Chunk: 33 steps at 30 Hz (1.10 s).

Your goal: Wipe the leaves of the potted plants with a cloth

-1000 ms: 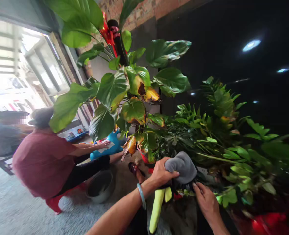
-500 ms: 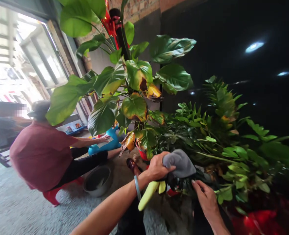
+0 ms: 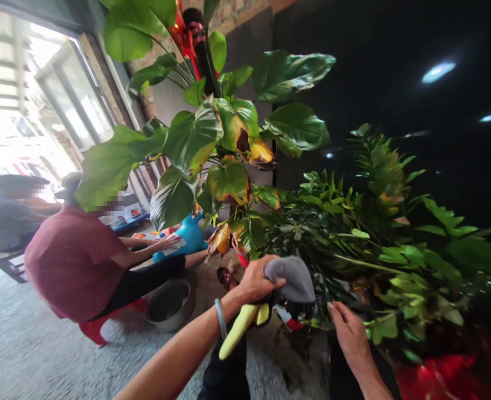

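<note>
My left hand (image 3: 260, 280), wearing a pale bangle (image 3: 220, 318), is closed around a soft grey cloth-like piece (image 3: 292, 278) with a pointed end. Below the same hand hang a long yellow finger-shaped piece (image 3: 239, 331) and a shorter yellow one; I cannot tell whether they belong to the grey piece. My right hand (image 3: 351, 331) is to the right, thumb and fingertips pressed together beside dark green leaves (image 3: 322, 291). What sits between those fingertips, if anything, is too small to make out. A red and white object (image 3: 289, 319) shows low between the hands.
A tall potted plant (image 3: 229, 180) with browned leaves stands ahead; bushy plants (image 3: 395, 244) fill the right. At left, a person (image 3: 76, 255) sits on a red stool (image 3: 93, 330) near a grey basin (image 3: 170, 305) and a blue object (image 3: 191, 236). Another person (image 3: 8, 214) sits behind.
My left hand has moved left, carrying the grey piece and the yellow pieces away from my right hand. The right hand has barely moved. The seated person's arms have shifted slightly.
</note>
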### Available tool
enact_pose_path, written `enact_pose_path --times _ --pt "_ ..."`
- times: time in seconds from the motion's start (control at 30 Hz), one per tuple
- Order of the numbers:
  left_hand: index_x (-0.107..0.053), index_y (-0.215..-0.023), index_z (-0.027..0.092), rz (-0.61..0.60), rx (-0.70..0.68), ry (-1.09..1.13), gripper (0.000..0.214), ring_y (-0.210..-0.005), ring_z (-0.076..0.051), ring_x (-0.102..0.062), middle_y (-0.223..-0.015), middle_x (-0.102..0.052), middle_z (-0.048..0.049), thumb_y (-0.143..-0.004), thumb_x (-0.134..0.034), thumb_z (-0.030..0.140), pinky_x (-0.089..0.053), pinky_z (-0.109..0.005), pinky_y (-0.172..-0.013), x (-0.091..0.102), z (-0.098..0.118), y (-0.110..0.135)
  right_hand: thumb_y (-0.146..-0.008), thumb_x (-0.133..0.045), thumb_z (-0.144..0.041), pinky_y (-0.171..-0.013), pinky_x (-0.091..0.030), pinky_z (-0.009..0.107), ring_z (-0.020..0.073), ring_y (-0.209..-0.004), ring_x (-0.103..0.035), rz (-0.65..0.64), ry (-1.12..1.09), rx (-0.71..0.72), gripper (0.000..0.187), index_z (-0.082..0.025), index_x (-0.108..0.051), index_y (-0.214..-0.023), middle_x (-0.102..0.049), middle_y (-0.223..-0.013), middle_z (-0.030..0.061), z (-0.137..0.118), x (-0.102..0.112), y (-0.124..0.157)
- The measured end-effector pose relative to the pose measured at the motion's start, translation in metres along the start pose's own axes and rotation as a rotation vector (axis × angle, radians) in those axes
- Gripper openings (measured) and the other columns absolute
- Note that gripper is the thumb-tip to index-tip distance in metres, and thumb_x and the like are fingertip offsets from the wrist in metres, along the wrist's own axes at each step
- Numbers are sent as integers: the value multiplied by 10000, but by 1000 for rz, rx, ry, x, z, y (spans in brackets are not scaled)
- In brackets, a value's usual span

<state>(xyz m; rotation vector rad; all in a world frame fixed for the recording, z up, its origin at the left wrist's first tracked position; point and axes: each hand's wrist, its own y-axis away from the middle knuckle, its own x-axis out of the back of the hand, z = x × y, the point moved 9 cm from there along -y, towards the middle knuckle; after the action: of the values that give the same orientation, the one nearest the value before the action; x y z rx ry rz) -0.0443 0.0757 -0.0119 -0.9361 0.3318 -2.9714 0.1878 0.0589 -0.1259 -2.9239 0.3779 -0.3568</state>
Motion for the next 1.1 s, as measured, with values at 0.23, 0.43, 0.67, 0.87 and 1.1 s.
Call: enact_pose_path --times 0.23,0.43,0.67,0.87,1.1 --pt "-672 -1027 202 492 62 166 334 -986 -193 -639 -1047 -713 -36 -696 -670 251 -485 -295 -897 67 -3 -19 -639 -499 -663 -466 -428 277 190 -474 -517 -12 15 3 456 -247 -562 -462 -591 -456 33 -6 -5 1" --pt "-714 -911 195 -7 138 -83 380 -814 -211 -651 -801 -726 5 -534 -744 173 -503 -296 -778 11 -33 3 -640 -500 -651 -495 -444 271 189 -502 -531 6 41 0 456 -232 -613 -499 -616 -489 38 1 -2 1" --pt "-673 -1025 250 335 -50 70 319 -985 -196 -625 -997 -712 -2 -707 -653 273 -472 -296 -904 68 18 -15 -677 -480 -659 -463 -409 272 176 -459 -485 -27 58 8 477 -241 -563 -461 -552 -435 11 0 -7 2" --pt "-692 -973 216 -55 97 -40 398 -861 -208 -644 -881 -724 5 -578 -747 202 -504 -296 -797 -8 -11 -1 -670 -466 -689 -456 -392 269 169 -455 -463 -5 56 37 498 -244 -533 -457 -512 -416 1 -9 -6 4" --pt "-666 -1045 176 83 -51 151 414 -893 -194 -643 -950 -714 -21 -633 -706 181 -503 -281 -821 18 21 -13 -679 -453 -634 -478 -397 270 172 -471 -471 -21 63 17 454 -244 -530 -459 -514 -434 3 -4 -4 1"
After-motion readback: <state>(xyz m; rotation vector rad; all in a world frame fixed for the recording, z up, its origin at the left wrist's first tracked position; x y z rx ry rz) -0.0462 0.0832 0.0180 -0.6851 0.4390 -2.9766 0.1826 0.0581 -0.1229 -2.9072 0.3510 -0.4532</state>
